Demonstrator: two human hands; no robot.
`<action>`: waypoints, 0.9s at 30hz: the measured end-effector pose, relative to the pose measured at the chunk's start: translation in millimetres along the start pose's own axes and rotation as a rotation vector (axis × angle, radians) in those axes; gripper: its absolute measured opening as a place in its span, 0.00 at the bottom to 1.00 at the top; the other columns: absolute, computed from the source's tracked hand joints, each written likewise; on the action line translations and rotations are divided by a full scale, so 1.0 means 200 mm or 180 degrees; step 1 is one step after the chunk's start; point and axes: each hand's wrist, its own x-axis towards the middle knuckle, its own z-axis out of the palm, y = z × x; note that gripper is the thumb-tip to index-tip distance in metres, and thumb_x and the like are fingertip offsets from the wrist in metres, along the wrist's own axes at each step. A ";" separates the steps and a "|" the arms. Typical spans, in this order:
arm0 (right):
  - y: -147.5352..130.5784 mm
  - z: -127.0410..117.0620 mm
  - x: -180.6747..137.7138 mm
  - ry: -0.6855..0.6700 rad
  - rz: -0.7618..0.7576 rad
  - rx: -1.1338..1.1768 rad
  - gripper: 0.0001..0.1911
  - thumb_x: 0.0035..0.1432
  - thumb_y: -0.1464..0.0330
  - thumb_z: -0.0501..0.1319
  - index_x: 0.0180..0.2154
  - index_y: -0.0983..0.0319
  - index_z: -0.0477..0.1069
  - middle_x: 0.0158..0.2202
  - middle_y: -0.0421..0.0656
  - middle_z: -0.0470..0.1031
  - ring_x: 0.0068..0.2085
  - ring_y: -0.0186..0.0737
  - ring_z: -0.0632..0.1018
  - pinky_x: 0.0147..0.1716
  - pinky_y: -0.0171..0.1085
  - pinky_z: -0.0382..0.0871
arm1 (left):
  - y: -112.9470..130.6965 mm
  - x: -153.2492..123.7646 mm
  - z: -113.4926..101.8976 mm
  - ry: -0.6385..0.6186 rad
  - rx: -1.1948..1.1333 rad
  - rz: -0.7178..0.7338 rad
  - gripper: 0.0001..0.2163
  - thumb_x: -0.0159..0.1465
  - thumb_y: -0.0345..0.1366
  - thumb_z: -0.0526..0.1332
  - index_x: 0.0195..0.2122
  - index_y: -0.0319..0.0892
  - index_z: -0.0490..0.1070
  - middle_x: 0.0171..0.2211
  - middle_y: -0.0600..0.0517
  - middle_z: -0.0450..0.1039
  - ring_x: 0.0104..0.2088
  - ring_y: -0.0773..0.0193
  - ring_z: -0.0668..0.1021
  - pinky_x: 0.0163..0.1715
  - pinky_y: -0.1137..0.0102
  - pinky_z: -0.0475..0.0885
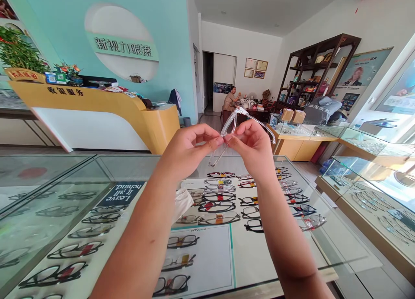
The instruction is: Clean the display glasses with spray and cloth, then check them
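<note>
Clear-framed eyeglasses (pixel 228 122) are held up in front of me, above a glass display case (pixel 106 163). My left hand (pixel 193 147) pinches the frame between thumb and fingers. From the other side, my right hand (pixel 251 144) grips it too, and the two thumb tips meet near its middle. One temple arm sticks out to the right over my right hand; the frame's lower end hangs below the thumbs. My fingers cover part of the frame. Under my forearms, several rows of eyeglasses (pixel 218 196) lie inside the case.
A crumpled white tissue or cloth (pixel 183 201) shows beside my left forearm. Another glass case (pixel 372 199) stands at the right. Beyond are a yellow-and-white counter (pixel 97 126), a dark shelf (pixel 319 68) and a seated person (pixel 231 101) at a table.
</note>
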 end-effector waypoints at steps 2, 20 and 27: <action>0.01 0.00 0.00 0.0090 -0.0044 0.0058 0.20 0.57 0.62 0.79 0.35 0.55 0.66 0.36 0.37 0.73 0.36 0.36 0.75 0.37 0.40 0.72 | 0.00 0.00 0.01 0.0059 -0.0061 0.0000 0.18 0.62 0.56 0.78 0.36 0.46 0.83 0.37 0.48 0.85 0.38 0.58 0.83 0.41 0.63 0.79; 0.06 -0.06 0.01 0.0497 0.0133 -0.1425 0.18 0.65 0.61 0.70 0.33 0.55 0.61 0.27 0.32 0.65 0.27 0.32 0.67 0.28 0.35 0.60 | -0.08 0.05 0.00 0.1838 -0.1281 0.0215 0.15 0.62 0.50 0.80 0.36 0.48 0.80 0.42 0.52 0.84 0.45 0.60 0.85 0.43 0.63 0.84; -0.06 -0.04 -0.05 0.0878 -0.0441 -0.1582 0.22 0.70 0.60 0.66 0.27 0.56 0.59 0.25 0.34 0.64 0.24 0.32 0.69 0.26 0.35 0.63 | -0.13 0.05 -0.02 0.1247 -0.0646 0.0117 0.17 0.63 0.53 0.79 0.39 0.46 0.82 0.36 0.51 0.84 0.34 0.63 0.83 0.38 0.65 0.80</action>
